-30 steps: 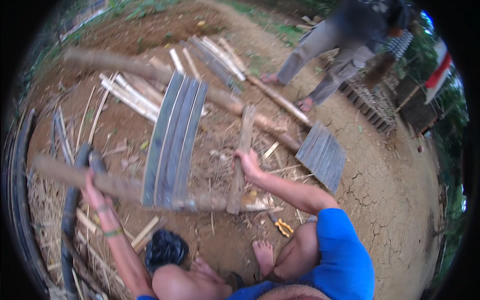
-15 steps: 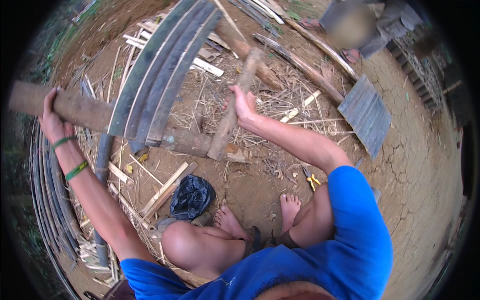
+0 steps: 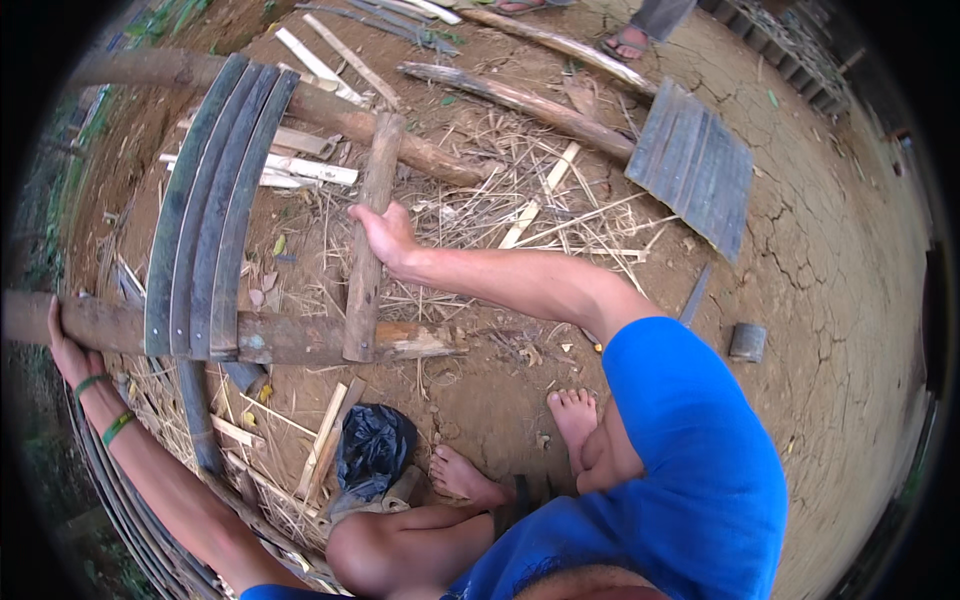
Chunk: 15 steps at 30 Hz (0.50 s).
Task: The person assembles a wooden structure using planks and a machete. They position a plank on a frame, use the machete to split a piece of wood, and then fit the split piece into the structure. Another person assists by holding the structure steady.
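Left hand [image 3: 68, 345] grips the near log [image 3: 300, 338] at its left end, fingers wrapped over the top. This log lies crosswise on the bare dirt ground [image 3: 830, 330]. Right hand [image 3: 383, 233] rests on the short wooden post [image 3: 366, 240], fingers curled loosely round its right side, approx. halfway along. The post runs from the near log up to a second, far log [image 3: 330, 110], bridging the 2.

3 dark curved bamboo slats [image 3: 215, 200] lie side by side across both logs, left of the post, touching each other (near ends overhang the near log slightly).

A grey panel of joined slats [image 3: 692, 168] lies flat toward the right, well apart from the hands. 1 small grey cylinder [image 3: 748, 342] sits near it on the cracked dirt. A black plastic bag [image 3: 374, 448] lies just beside the person's 2 bare feet [image 3: 572, 420]. Pale split sticks and dry straw [image 3: 520, 205] litter the ground between the logs; too many to count.

Another person's sandalled foot [image 3: 627, 44] shows at the top edge.
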Tool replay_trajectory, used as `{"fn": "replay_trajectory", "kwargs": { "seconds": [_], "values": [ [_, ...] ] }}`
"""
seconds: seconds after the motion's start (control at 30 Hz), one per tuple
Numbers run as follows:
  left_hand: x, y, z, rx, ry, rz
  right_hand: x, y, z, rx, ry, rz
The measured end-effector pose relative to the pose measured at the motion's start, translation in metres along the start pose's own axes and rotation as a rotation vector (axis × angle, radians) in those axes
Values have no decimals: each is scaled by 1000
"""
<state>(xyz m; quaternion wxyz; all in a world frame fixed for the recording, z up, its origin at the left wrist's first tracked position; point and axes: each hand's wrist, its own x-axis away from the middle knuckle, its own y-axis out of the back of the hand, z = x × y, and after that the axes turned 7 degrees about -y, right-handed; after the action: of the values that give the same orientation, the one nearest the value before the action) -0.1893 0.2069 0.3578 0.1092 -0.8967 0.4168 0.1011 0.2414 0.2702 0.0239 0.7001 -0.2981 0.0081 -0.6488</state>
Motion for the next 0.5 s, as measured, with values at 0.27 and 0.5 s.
{"fn": "replay_trajectory", "kwargs": {
  "seconds": [0.27, 0.5],
  "values": [
    [8, 29, 73, 19, 182, -48, 50, 21, 23, -249, -318, -4],
    [73, 66, 221, 81, 307, -165, 43, 57, -16, -49, -309, -82]
  ]
}}
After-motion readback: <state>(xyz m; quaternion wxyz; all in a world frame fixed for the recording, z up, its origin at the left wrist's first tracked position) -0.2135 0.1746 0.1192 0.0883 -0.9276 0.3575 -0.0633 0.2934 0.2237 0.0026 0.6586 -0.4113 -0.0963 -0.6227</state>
